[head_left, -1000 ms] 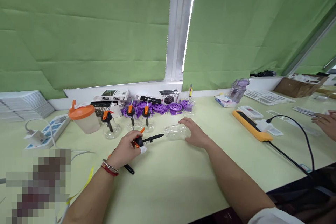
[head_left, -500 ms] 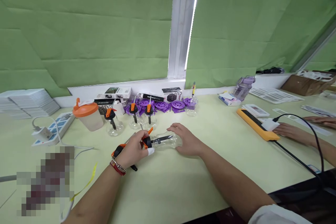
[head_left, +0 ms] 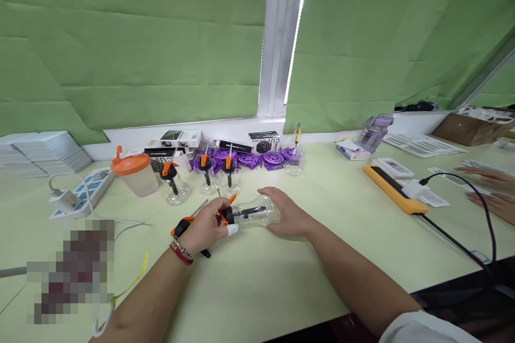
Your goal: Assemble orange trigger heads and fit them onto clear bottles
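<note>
My left hand (head_left: pixel 210 225) is closed around the orange-and-black cap (head_left: pixel 227 216) of a clear bulb-shaped bottle (head_left: pixel 255 213), which lies on its side above or on the table. A black tube runs from the cap into the bottle. My right hand (head_left: pixel 292 214) wraps round the bottle's wide base end. Behind the left wrist, partly hidden, lies a second orange-and-black cap (head_left: pixel 184 226). Beyond my hands stand several similar bottles with orange-and-black tops, including a left one (head_left: pixel 176 193), a middle one (head_left: pixel 207 182) and a right one (head_left: pixel 230 185).
At the back lie purple plastic pieces (head_left: pixel 248 159) and boxes (head_left: pixel 263 143). An orange-lidded cup (head_left: pixel 139 179) and white power strip (head_left: pixel 86 193) are left. An orange power strip (head_left: pixel 394 190) and purple water bottle (head_left: pixel 375 133) are right. Another person's hands (head_left: pixel 494 195) rest far right.
My hands keep their grip on the bottle and cap, almost in place. The other person's nearer hand has moved right, away from the orange power strip.
</note>
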{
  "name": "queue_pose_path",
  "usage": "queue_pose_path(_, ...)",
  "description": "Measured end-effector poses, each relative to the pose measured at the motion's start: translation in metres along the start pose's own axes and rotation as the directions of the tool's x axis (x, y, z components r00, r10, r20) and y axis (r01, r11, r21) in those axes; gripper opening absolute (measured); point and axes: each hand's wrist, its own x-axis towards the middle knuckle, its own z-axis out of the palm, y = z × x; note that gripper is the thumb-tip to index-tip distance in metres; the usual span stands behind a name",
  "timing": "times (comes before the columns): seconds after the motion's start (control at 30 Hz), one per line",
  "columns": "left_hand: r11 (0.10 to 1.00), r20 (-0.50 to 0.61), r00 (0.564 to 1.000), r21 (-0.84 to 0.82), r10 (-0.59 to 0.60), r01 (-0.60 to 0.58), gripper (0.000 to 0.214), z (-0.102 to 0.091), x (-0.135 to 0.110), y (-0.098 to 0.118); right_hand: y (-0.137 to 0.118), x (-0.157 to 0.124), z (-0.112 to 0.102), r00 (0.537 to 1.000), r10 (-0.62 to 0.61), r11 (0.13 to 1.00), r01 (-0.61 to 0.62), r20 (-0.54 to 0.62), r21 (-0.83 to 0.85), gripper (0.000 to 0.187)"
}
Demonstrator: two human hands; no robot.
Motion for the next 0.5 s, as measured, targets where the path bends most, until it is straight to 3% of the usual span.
queue_pose_path(0.17,1.0,0.012,1.0,-0.01,0.022,-0.022,0.038,0.001,0.001,-0.003,0.005,0.0,-0.005,0.998,0.064,0.98,-0.067,0.021,0.186,0.078)
queue_pose_path(0.27,1.0,0.012,1.0,-0.019,0.025,-0.025,0.041,0.001,0.001,-0.006,0.013,0.002,-0.003,0.999,0.038,0.949,-0.042,0.021,0.312,0.079)
queue_pose_path(0.37,0.999,0.014,1.0,-0.037,0.006,-0.006,0.043,0.001,0.001,-0.006,0.021,0.004,0.001,1.0,-0.002,0.884,-0.006,0.015,0.467,0.078)
queue_pose_path(0.5,0.998,0.024,1.0,-0.068,-0.006,0.008,0.04,0.001,0.001,-0.004,0.024,0.006,0.003,0.998,0.054,0.782,-0.061,0.03,0.621,0.067)
